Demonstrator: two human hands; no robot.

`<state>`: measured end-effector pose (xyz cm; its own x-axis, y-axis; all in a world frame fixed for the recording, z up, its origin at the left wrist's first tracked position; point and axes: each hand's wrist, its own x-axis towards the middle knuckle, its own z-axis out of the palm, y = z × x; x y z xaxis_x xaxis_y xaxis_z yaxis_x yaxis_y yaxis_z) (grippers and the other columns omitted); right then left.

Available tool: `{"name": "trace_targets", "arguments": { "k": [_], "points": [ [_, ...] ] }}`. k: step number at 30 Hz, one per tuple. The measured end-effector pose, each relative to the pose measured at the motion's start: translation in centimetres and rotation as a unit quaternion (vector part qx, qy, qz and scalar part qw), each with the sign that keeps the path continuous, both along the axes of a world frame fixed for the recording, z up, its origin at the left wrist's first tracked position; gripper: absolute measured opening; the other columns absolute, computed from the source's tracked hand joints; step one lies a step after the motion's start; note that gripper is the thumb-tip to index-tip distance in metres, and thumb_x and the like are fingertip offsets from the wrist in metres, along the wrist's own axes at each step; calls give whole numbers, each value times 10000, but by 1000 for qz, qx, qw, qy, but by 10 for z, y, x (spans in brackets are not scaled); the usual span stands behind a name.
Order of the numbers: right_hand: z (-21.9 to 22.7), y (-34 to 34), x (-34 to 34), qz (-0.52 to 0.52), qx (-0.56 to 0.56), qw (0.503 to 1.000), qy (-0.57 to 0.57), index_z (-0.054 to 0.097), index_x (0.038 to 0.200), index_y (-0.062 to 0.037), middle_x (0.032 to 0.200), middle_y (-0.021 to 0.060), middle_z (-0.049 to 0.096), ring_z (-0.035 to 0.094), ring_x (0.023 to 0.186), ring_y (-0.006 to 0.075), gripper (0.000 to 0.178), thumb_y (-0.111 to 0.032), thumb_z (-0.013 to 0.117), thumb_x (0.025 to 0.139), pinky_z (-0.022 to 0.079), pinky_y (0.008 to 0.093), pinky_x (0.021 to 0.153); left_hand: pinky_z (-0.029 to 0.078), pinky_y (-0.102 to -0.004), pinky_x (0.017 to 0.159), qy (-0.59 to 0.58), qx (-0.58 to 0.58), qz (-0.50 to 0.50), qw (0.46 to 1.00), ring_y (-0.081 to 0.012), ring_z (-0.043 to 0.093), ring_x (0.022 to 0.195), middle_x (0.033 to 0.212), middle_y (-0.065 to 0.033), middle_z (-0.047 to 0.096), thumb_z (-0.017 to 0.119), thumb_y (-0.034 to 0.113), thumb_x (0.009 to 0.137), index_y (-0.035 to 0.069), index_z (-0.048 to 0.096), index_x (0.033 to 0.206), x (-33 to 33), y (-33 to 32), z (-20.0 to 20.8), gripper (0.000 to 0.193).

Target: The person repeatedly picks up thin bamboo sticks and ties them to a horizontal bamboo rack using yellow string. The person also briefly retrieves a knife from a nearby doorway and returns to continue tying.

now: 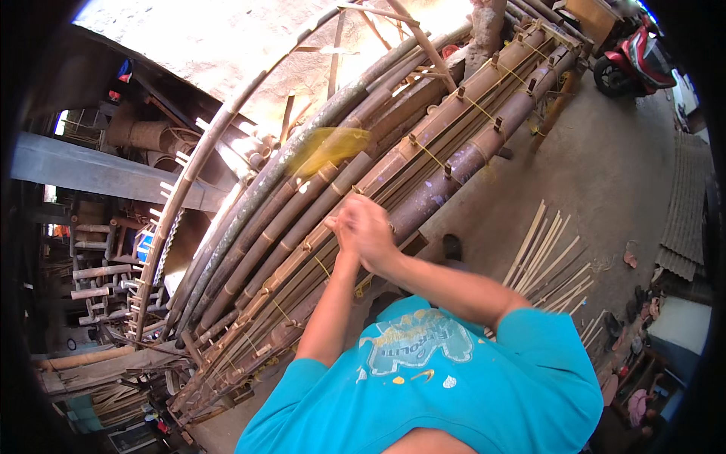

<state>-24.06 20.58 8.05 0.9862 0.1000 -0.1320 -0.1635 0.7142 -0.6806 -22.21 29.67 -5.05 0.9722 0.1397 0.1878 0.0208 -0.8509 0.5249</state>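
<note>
My two hands meet over a large bamboo frame point(423, 151) made of thick curved poles lashed with thin yellow ties point(431, 155). My right hand point(376, 238) covers most of my left hand point(338, 225), and the two are pressed together just above a brown pole. Whatever lies between them is hidden. A blurred yellow-green shape point(330, 147) hangs in the air above the poles, up and to the left of my hands. I wear a teal shirt point(431, 386).
Several loose split bamboo strips point(546, 261) lie on the concrete ground to the right. A red motorbike point(635, 60) stands at the top right. Stacked bamboo pieces and a ladder-like rack point(94, 272) fill the shaded left side. Corrugated sheets point(684, 219) lie at the right edge.
</note>
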Motion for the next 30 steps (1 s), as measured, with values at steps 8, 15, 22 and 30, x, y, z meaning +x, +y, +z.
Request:
{"name": "trace_targets", "arguments": {
  "k": [8, 15, 22, 30],
  "points": [
    [-66, -17, 126, 145, -715, 612, -306, 704, 986, -22, 824, 125, 675, 628, 783, 244, 612, -565, 421, 983, 476, 394, 741, 272, -443, 820, 92, -30, -1, 995, -313, 643, 870, 906, -137, 709, 481, 297, 997, 163, 689, 1087, 4, -18, 35, 263],
    [-37, -106, 28, 542, -440, 619, -360, 598, 683, -31, 647, 167, 601, 613, 657, 259, 399, -294, 546, 979, 469, 387, 679, 272, -426, 874, 77, 11, 36, 996, -249, 635, 843, 909, -87, 715, 510, 319, 993, 158, 717, 1000, 1, -9, 33, 262],
    [-112, -102, -16, 335, -496, 708, -374, 626, 608, -42, 544, 170, 574, 584, 594, 379, 413, -298, 560, 925, 470, 496, 728, 416, -229, 562, -70, -304, 13, 950, -73, 514, 586, 659, 7, 592, 497, 212, 1019, 41, 671, 920, 77, -21, 96, 263],
    [-95, -68, -61, 260, -599, 620, -436, 662, 883, -88, 874, 136, 647, 601, 848, 341, 154, -236, 639, 842, 469, 451, 825, 485, -520, 836, 97, 4, -17, 995, -440, 631, 956, 953, -250, 670, 485, 343, 980, 52, 654, 1019, 111, 61, -8, 339]
  ]
}}
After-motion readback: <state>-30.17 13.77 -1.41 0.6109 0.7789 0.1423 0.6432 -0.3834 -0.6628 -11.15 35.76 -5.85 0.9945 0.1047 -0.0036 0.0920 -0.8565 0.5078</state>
